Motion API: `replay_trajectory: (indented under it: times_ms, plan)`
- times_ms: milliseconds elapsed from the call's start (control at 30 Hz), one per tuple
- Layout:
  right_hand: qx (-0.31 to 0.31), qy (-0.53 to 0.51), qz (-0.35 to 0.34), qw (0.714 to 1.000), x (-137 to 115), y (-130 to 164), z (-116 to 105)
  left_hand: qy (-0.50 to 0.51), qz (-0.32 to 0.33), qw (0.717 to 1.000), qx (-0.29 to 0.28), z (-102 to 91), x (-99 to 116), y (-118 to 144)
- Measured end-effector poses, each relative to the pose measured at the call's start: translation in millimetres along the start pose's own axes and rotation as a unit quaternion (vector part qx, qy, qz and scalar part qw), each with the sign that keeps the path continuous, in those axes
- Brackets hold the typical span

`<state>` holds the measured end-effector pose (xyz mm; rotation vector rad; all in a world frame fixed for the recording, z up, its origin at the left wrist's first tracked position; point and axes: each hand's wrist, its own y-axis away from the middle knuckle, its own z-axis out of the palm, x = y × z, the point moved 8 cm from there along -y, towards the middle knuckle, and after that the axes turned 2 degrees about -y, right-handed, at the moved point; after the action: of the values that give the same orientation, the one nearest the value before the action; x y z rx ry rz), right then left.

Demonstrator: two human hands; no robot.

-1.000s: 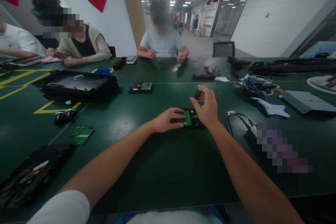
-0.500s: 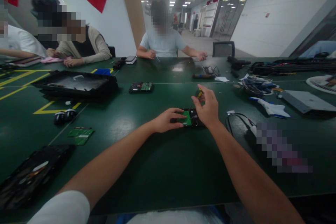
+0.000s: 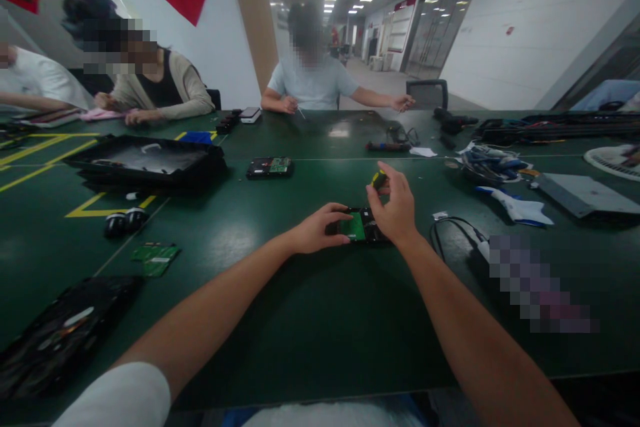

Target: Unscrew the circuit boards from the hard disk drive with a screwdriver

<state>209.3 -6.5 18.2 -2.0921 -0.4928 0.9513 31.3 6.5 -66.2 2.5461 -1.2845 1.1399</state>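
A black hard drive (image 3: pixel 371 223) with a green circuit board (image 3: pixel 355 227) lies flat on the green table in front of me. My left hand (image 3: pixel 323 228) grips the drive's left end, thumb at the near edge and fingers over the far edge. Above the drive's right end, my right hand (image 3: pixel 395 203) is closed around a screwdriver with a yellow and black handle (image 3: pixel 379 179). The screwdriver's shaft and tip are hidden behind my right hand, so I cannot tell whether it touches the drive.
Another hard drive (image 3: pixel 270 167) lies farther off. Left are stacked black trays (image 3: pixel 150 163), loose circuit boards (image 3: pixel 156 257) and a black casing (image 3: pixel 65 330). Right are a cable (image 3: pixel 457 221), a blue-white glove (image 3: pixel 517 205) and a grey metal box (image 3: pixel 590 195). People sit across the table.
The screwdriver handle has turned slightly in my right hand's fingers, showing more yellow. My left hand stays on the hard drive. The person opposite has moved an outstretched hand farther right.
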Motion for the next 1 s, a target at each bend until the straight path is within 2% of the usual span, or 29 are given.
replay_trajectory:
  times_ms: [200, 1000]
  plan:
    - [0.003, 0.000, -0.002, 1.000, 0.2, -0.3, -1.1, 0.000, -0.030, 1.000, -0.009, 1.4, -5.5, 1.0]
    - [0.008, -0.012, -0.007, 1.000, 3.8, 0.9, -0.5, -0.003, -0.038, 0.999, -0.018, 0.5, -10.1, -2.7]
